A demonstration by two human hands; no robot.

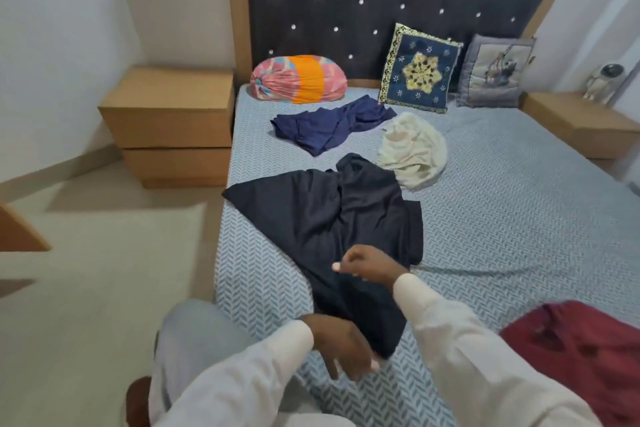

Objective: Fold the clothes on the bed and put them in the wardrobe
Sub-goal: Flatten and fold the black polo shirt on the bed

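Observation:
A dark navy garment (325,215) lies spread and rumpled on the bed (519,218), near its left edge. My right hand (367,263) pinches the cloth near its middle, fingers curled. At the garment's near corner my left hand (343,347) grips the fabric edge. Farther up the bed lie a blue garment (329,125) and a crumpled cream garment (412,149). A maroon garment (581,350) sits at the near right. No wardrobe is in view.
A striped bolster (298,80) and two cushions (419,69) lean on the padded headboard. Wooden bedside tables stand at the left (169,121) and right (575,121) of the bed. Bare floor (104,288) runs along the bed's left side, where my knee shows.

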